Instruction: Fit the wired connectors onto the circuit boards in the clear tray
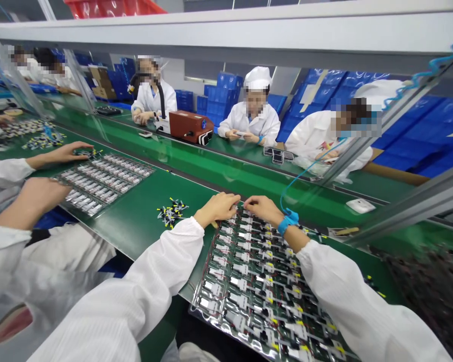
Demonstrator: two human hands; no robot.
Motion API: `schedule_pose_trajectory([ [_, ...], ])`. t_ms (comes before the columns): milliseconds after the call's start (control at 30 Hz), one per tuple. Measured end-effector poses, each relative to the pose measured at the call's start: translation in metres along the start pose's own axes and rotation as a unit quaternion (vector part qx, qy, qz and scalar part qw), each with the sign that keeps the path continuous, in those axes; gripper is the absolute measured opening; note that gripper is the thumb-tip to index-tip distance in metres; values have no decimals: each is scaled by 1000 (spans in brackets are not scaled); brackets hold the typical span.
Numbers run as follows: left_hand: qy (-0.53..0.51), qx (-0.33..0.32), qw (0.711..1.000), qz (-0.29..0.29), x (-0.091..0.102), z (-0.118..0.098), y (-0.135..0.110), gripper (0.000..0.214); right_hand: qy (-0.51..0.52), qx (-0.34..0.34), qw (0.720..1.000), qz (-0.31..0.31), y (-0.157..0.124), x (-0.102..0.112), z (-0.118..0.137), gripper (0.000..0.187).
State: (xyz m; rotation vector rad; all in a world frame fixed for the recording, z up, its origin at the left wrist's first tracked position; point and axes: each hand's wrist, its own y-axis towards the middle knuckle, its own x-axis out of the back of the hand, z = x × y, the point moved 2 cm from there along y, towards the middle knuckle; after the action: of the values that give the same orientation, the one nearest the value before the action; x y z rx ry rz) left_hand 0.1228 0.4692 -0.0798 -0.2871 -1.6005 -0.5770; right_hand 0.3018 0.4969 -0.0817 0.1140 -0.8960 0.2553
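Note:
A clear plastic tray (223,314) lies in front of me, filled with rows of small electronic parts that have white blocks, black pieces and red wires. Many of these parts carry yellow-tipped strips. At the tray's far left corner is my left hand (218,207), its fingers bent down together over the top row. Just right of it, my right hand (264,208) has thumb and fingers pinched above the same row. Whatever sits between the fingertips of either hand is too small to make out. A blue wrist strap (288,221) with a coiled cord circles my right wrist.
A pile of small yellow-tipped parts (171,212) lies on the green table (147,229), left of my hands. Further left, a co-worker's hands (66,153) work over another filled tray (105,183). A metal post (357,158) stands right; a white shelf (226,32) spans overhead.

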Motion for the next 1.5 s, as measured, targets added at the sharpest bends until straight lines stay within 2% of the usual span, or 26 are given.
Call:
schedule_pose_trajectory([
  [133,-8,-34,999,1,-6,9,0,30,-5,5,1000,6,1,-4,7,16],
  [267,-11,-79,997,19,-16,19,2,37,-14,-1,1000,1,1,1,3,16],
  [467,2,-96,995,30,-18,23,5,48,-21,-8,1000,-5,1,6,-3,18],
  [767,38,-84,996,9,-17,15,7,30,-16,1,1000,-8,4,2,3,18],
  [1000,-13,-83,996,-7,-7,15,3,23,-8,5,1000,0,3,0,6,16],
  [1200,-40,-95,995,3,-11,21,3,27,-13,-1,1000,-9,8,-6,8,15],
  [1500,-21,-119,992,25,-16,25,6,33,-21,-16,1000,-17,9,6,-1,16],
])
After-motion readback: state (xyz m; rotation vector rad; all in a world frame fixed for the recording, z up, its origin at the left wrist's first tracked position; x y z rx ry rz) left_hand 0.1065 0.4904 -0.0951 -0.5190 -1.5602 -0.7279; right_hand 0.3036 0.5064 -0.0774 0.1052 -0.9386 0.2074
